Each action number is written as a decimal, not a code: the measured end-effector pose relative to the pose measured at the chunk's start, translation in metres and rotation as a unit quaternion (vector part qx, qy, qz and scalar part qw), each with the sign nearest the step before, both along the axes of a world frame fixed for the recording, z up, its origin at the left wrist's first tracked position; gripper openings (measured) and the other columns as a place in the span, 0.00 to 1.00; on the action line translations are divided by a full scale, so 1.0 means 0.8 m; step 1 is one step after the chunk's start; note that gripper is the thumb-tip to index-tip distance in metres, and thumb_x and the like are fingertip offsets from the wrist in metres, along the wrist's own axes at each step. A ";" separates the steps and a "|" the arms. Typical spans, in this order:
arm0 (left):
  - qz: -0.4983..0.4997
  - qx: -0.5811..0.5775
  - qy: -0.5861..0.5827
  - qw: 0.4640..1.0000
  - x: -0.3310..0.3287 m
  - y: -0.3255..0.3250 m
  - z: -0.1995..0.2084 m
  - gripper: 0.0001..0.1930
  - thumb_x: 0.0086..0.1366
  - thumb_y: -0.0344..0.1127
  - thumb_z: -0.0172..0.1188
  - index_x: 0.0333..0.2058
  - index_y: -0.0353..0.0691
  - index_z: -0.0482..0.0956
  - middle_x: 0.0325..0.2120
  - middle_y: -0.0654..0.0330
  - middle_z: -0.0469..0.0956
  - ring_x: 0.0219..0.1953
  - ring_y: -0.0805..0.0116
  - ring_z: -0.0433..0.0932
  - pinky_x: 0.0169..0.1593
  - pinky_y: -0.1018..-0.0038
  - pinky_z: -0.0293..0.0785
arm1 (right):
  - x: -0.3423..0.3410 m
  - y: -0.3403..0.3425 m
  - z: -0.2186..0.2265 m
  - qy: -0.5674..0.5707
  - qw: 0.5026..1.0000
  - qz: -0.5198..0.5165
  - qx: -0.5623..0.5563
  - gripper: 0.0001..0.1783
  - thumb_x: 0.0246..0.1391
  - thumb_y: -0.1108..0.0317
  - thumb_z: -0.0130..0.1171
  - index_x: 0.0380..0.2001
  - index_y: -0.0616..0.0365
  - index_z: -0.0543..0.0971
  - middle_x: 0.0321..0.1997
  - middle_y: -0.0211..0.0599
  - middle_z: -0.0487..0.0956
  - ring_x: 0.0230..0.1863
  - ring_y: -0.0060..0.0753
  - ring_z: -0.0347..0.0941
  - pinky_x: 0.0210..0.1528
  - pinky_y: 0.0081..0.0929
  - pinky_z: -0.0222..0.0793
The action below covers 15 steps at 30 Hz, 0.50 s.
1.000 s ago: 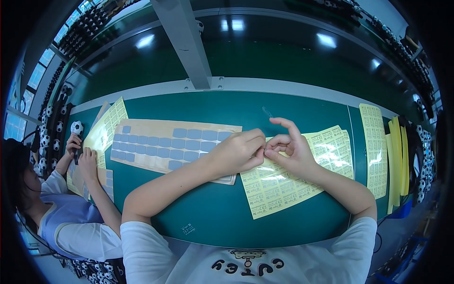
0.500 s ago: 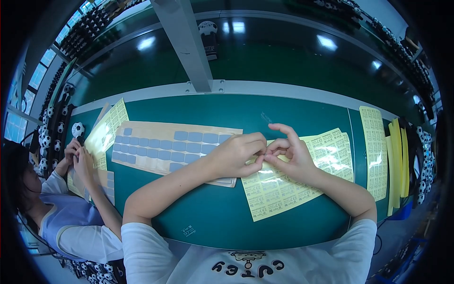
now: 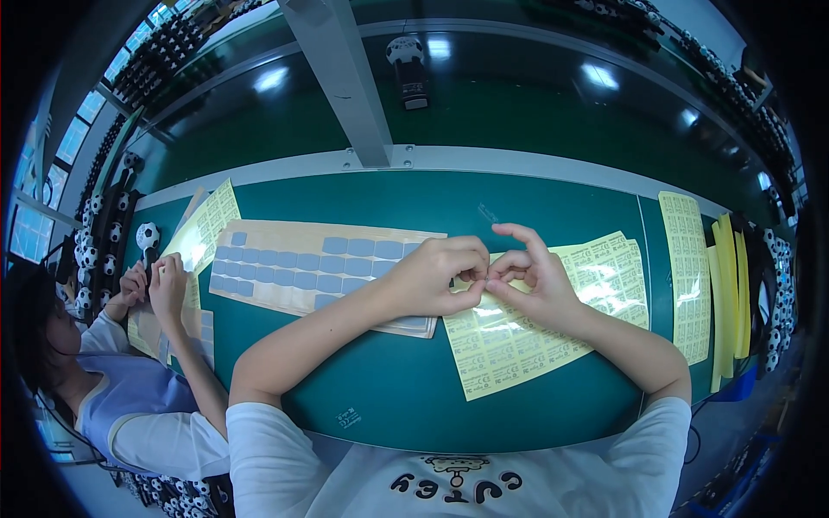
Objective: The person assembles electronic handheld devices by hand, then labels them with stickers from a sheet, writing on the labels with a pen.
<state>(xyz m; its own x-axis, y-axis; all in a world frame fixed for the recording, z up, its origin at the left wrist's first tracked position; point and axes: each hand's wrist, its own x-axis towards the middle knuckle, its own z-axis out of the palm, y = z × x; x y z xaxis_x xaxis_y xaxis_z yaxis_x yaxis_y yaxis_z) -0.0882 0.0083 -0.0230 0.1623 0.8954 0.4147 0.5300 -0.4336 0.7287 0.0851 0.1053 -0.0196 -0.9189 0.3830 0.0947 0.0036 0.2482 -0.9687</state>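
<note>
**Two hands pinch together over a yellow label sheet**

Where the two hands meet above the green table (image 3: pixel 380 406), the head view shows the left hand (image 3: pixel 436 276) curled into a loose fist, its fingertips pressed together against those of the right hand (image 3: pixel 528 276). The right hand's thumb and middle fingers close toward that same spot while its forefinger arches up and away. Whatever sits in the shared pinch is too small to make out.

Directly beneath the pinch and spreading off to its right lies the yellow label sheet (image 3: pixel 553 328), flat on the table, with the right wrist resting across it. To the left of the pinch, partly under the left hand, lies a tan backing sheet with blue pads (image 3: pixel 311 268). Further right of the grip, a narrow yellow strip of labels (image 3: pixel 686 259) lies apart. Far to the left, another person's hands (image 3: pixel 160 285) work over more yellow sheets.
</note>
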 end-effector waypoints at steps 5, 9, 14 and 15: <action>0.011 -0.003 0.006 1.000 0.000 -0.001 0.000 0.03 0.46 0.23 0.58 0.22 0.35 0.75 0.28 0.61 0.76 0.22 0.72 0.69 0.24 0.81 0.66 | 0.000 0.000 -0.005 0.013 1.000 -0.009 0.018 0.33 0.46 0.82 0.57 0.56 0.60 0.57 0.29 0.38 0.76 0.30 0.25 0.73 0.33 0.17 0.68; 0.020 -0.010 0.010 1.000 0.002 -0.003 -0.001 0.02 0.47 0.23 0.58 0.23 0.35 0.75 0.28 0.61 0.76 0.22 0.72 0.69 0.24 0.81 0.66 | -0.001 -0.001 -0.008 0.028 0.999 -0.015 0.027 0.32 0.46 0.81 0.57 0.55 0.60 0.58 0.28 0.38 0.77 0.28 0.26 0.74 0.30 0.18 0.69; 0.024 -0.014 0.023 0.999 0.003 -0.004 -0.002 0.01 0.48 0.23 0.57 0.23 0.35 0.75 0.28 0.62 0.75 0.22 0.72 0.69 0.25 0.81 0.66 | -0.001 -0.001 -0.008 0.036 0.999 -0.015 0.023 0.32 0.46 0.81 0.57 0.55 0.60 0.58 0.27 0.38 0.76 0.27 0.25 0.73 0.29 0.17 0.68; 0.021 -0.014 0.020 0.999 0.002 -0.003 -0.002 0.01 0.49 0.23 0.57 0.23 0.35 0.75 0.28 0.62 0.75 0.22 0.72 0.69 0.25 0.81 0.66 | -0.002 0.000 -0.008 0.039 0.999 -0.016 0.019 0.32 0.46 0.81 0.57 0.55 0.60 0.58 0.27 0.37 0.76 0.27 0.25 0.73 0.29 0.17 0.68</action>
